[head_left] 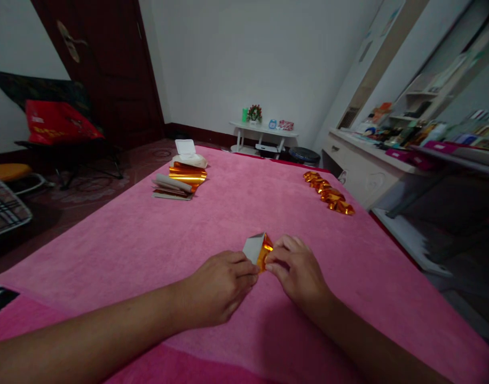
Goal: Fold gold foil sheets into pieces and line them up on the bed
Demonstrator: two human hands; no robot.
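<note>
A small sheet of gold foil paper [253, 248], grey on its back, is partly folded on the pink cloth in front of me. My left hand [228, 282] presses its near left edge, fingers closed on it. At the right side, my right hand [294, 266] pinches the gold edge between thumb and fingers. Some of the fold is hidden behind my fingers. A row of folded gold foil pieces [328, 193] lies at the far right of the cloth. Stacked gold and grey foil sheets [172, 186] lie at the far left.
The pink cloth [244, 186] covers the table. An open wipes pack [189, 157] sits behind the stacked sheets. Beyond the table stand a low white stand [264, 129], a chair with a red bag [60, 122], and a cluttered white counter [368, 149] at right.
</note>
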